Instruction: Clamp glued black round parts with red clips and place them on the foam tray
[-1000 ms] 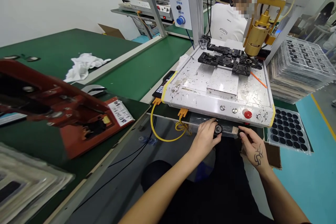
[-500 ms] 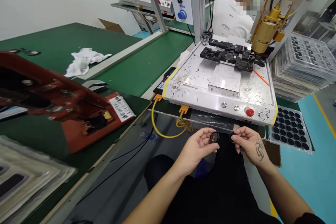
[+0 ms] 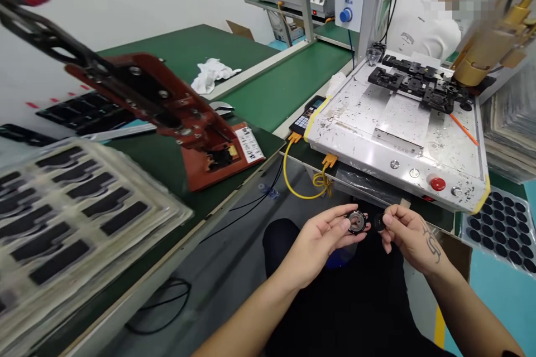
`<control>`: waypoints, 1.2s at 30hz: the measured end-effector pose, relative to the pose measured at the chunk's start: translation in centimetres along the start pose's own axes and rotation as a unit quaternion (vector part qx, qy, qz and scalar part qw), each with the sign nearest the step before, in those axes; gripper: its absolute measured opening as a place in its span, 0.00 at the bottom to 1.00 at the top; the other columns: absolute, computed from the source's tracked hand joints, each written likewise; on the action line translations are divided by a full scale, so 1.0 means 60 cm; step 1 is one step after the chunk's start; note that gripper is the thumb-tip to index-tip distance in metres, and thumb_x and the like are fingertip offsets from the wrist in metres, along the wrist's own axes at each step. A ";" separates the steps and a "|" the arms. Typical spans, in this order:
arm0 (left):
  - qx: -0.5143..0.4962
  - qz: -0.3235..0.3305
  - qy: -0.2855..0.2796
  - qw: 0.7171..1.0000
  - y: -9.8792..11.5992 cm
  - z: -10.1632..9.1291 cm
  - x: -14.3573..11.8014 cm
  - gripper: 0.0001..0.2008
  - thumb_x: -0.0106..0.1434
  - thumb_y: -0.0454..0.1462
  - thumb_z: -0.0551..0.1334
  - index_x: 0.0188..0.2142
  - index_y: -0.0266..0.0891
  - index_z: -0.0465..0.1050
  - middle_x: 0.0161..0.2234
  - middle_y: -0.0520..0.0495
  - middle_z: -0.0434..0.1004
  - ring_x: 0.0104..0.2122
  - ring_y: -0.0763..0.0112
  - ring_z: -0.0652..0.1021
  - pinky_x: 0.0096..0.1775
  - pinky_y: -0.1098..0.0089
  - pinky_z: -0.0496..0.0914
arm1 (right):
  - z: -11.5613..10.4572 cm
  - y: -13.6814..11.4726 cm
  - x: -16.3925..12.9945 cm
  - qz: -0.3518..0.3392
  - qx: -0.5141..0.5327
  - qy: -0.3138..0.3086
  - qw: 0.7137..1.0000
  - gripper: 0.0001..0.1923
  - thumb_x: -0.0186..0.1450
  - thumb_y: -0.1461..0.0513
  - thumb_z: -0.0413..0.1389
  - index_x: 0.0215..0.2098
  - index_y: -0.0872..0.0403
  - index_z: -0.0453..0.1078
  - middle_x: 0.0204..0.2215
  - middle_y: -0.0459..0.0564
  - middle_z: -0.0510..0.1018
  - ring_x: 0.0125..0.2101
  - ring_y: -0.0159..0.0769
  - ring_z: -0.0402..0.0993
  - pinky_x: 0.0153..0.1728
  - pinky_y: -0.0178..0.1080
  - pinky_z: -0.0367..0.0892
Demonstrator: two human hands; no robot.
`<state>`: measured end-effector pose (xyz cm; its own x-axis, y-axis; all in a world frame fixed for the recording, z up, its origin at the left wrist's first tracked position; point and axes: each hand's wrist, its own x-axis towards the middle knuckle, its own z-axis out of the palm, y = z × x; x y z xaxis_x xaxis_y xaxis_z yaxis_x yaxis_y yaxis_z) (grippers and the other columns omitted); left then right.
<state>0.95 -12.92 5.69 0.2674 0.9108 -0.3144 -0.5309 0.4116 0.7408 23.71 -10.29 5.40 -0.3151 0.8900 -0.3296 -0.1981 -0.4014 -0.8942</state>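
Round black part (image 3: 357, 222) sits pinched in the left hand (image 3: 324, 237) fingers; right hand (image 3: 408, 237) fingers grip a smaller black piece (image 3: 379, 221).

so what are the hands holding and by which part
The left hand pinches a small round black ring part by its rim; the right hand pinches a smaller black piece at its edge.

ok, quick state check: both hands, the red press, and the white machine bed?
Left hand: pinching a small round black ring part.
Right hand: pinching a smaller black piece beside it.
Red hand press: lever raised.
White speckled machine bed: black fixtures loaded at the back.
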 end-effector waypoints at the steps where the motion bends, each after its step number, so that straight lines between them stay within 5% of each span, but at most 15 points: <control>1: 0.002 0.005 0.000 1.000 0.000 -0.002 -0.003 0.25 0.65 0.45 0.77 0.57 0.38 0.82 0.49 0.37 0.89 0.49 0.51 0.87 0.59 0.48 0.79 | 0.003 -0.001 -0.001 0.008 0.007 -0.004 1.000 0.20 0.66 0.47 0.71 0.33 0.52 0.72 0.21 0.42 0.77 0.20 0.30 0.72 0.24 0.34 0.69; 7: -0.006 0.030 -0.005 1.000 -0.001 -0.005 -0.016 0.23 0.67 0.45 0.75 0.58 0.39 0.82 0.50 0.38 0.88 0.49 0.51 0.88 0.59 0.47 0.79 | 0.016 -0.005 -0.008 0.025 -0.013 -0.015 0.999 0.22 0.66 0.46 0.70 0.33 0.52 0.70 0.25 0.43 0.76 0.19 0.28 0.67 0.20 0.32 0.60; 16: -0.026 0.031 -0.010 0.999 -0.004 -0.008 -0.026 0.21 0.69 0.43 0.73 0.58 0.39 0.82 0.51 0.37 0.88 0.50 0.49 0.87 0.60 0.44 0.78 | 0.021 -0.005 -0.005 -0.005 -0.056 -0.034 0.998 0.21 0.70 0.46 0.66 0.33 0.51 0.69 0.21 0.38 0.61 0.21 0.28 0.50 0.23 0.34 0.50; 21: -0.006 0.042 -0.014 0.999 -0.005 -0.006 -0.027 0.22 0.69 0.44 0.73 0.59 0.40 0.81 0.54 0.38 0.86 0.52 0.49 0.86 0.60 0.44 0.78 | 0.031 -0.016 0.002 -0.118 -0.216 -0.008 0.969 0.18 0.73 0.46 0.62 0.35 0.50 0.73 0.38 0.49 0.75 0.35 0.37 0.69 0.36 0.39 0.68; 25: 0.013 0.064 -0.002 0.998 -0.004 0.000 -0.029 0.22 0.69 0.45 0.73 0.59 0.41 0.82 0.51 0.40 0.87 0.53 0.49 0.85 0.59 0.44 0.79 | 0.048 -0.024 0.000 -0.158 -0.279 -0.009 0.947 0.17 0.74 0.48 0.60 0.35 0.50 0.73 0.49 0.53 0.77 0.47 0.43 0.75 0.50 0.43 0.70; 36: 0.032 0.074 0.006 0.997 -0.007 0.009 -0.033 0.22 0.69 0.44 0.72 0.59 0.39 0.81 0.54 0.40 0.85 0.54 0.49 0.85 0.59 0.48 0.80 | 0.064 -0.017 -0.002 -0.170 -0.292 -0.012 0.941 0.15 0.75 0.51 0.59 0.34 0.50 0.71 0.45 0.51 0.78 0.44 0.42 0.75 0.48 0.43 0.71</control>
<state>1.06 -14.94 6.30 0.1810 0.9618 -0.2054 -0.5108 0.2704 0.8161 20.37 -10.83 7.53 -0.3488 0.9372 0.0073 0.2507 0.1008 -0.9628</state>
